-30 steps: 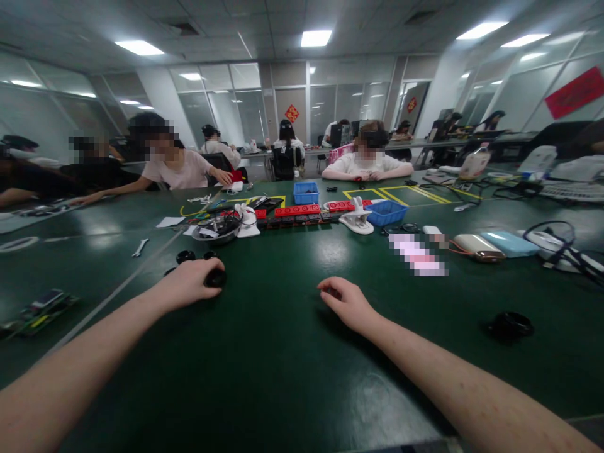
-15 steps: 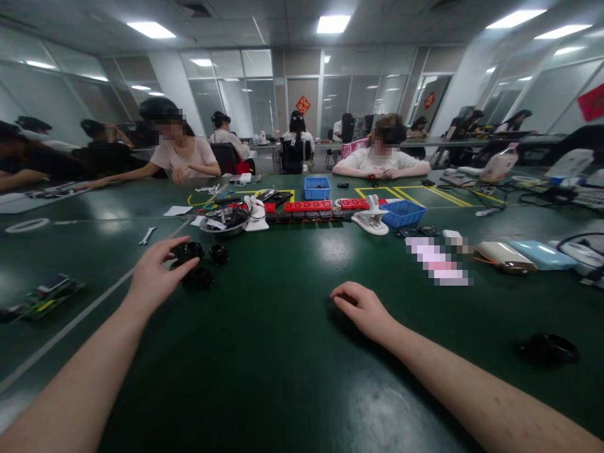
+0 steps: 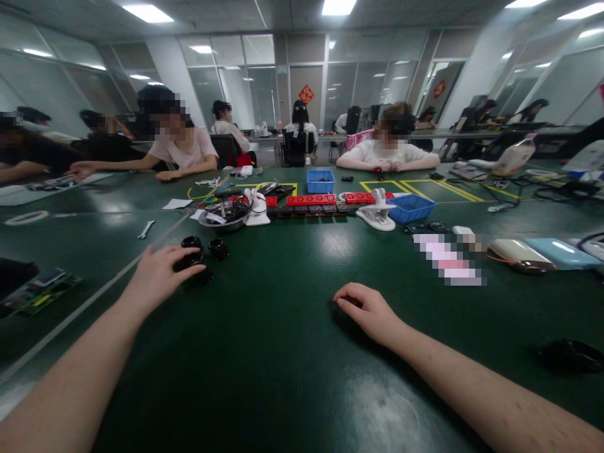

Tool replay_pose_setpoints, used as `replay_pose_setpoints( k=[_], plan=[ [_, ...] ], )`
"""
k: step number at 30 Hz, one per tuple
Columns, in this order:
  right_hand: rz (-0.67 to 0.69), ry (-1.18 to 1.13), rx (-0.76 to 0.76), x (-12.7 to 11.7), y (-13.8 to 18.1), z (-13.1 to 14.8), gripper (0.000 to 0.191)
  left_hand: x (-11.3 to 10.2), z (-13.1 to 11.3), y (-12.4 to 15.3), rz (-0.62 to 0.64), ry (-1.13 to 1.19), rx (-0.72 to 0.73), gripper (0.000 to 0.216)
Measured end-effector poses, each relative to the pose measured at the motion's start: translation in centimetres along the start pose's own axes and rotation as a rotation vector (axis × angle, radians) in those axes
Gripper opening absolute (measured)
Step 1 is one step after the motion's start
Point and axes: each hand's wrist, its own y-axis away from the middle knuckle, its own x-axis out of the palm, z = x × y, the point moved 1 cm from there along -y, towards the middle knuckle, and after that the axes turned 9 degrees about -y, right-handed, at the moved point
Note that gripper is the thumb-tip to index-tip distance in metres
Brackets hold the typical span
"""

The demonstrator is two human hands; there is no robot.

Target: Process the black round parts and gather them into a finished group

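Observation:
My left hand is at a small cluster of black ring-like parts on the green table. Its thumb and fingers are stretched apart around one black part, which they partly cover. A second black part shows just beyond the fingers, and a black round part stands apart to the right. My right hand rests on the table with curled fingers, thumb close to the index finger. I see nothing held in it. Farther right lies a larger black ring-like part, away from both hands.
Across the middle stand a metal bowl of cables, a white clip stand, red power strips and a blue bin. A wrench and a circuit board lie left. People sit opposite.
My left fingers have shifted on the black parts, and one part now shows beyond them. My right hand stays nearly still. The camera view has turned slightly left.

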Motion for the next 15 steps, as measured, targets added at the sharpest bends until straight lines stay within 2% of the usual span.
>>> replay_pose_setpoints(
  k=[5, 15],
  plan=[
    [0.007, 0.009, 0.003, 0.0, 0.0, 0.1, 0.013, 0.2, 0.2, 0.0, 0.03, -0.119, 0.044, 0.043],
    [0.023, 0.035, -0.004, 0.2, 0.2, 0.0, 0.013, -0.3, -1.9, 0.3, 0.061, -0.248, 0.061, 0.042]
  ],
)
